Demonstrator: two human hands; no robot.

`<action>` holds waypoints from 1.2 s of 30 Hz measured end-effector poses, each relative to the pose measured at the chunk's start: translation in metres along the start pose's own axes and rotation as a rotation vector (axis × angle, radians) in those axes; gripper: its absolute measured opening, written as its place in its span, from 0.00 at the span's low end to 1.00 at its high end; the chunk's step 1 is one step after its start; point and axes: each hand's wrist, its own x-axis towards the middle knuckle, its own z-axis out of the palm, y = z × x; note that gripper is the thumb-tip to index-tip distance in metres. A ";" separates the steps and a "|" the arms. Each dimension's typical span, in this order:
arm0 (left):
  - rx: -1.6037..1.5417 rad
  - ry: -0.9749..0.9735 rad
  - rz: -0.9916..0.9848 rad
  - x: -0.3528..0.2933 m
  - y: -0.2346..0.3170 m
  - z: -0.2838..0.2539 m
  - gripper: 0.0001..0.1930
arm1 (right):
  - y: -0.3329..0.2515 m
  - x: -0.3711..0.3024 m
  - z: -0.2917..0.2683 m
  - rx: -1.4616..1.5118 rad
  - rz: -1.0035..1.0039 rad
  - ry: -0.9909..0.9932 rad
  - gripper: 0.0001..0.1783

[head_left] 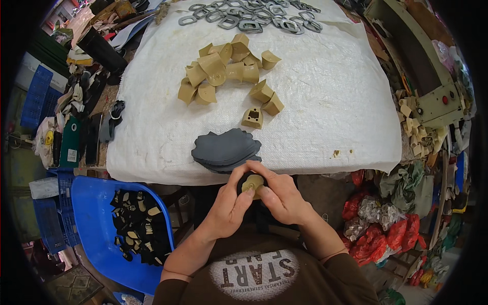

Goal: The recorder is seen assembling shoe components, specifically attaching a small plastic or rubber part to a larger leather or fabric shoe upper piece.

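Note:
Just past the table's near edge, my left hand [230,203] and my right hand [281,197] close together round a tan shoe heel [251,183]. A dark cover piece wraps round the heel's rim, and both thumbs press on the heel's face. Beyond my fingers lies a stack of dark grey cut pieces [223,147], thin and wavy-edged. One tan heel [252,117] sits behind the stack, its holed side showing. Farther back is a loose pile of bare tan heels [213,68].
White woven sheeting [325,112] covers the table. Grey oval rings [249,25] lie at its far end. On the left, a blue tub [91,203] holds many black-covered heels [140,223]. Red plastic bags [371,244] stand low on the right, below a beige machine [437,101].

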 end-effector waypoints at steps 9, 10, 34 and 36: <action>-0.179 -0.152 -0.110 0.001 0.002 -0.008 0.24 | 0.004 0.010 -0.012 -0.109 -0.119 0.247 0.08; -0.181 -0.196 -0.008 0.002 0.000 -0.006 0.24 | 0.006 0.013 -0.011 0.167 -0.040 0.175 0.08; -0.324 0.259 -0.052 -0.004 -0.005 0.022 0.17 | -0.002 0.002 0.031 0.289 -0.025 0.170 0.19; -0.178 0.260 0.046 -0.006 -0.005 0.020 0.16 | -0.004 -0.001 0.039 0.268 -0.007 0.202 0.19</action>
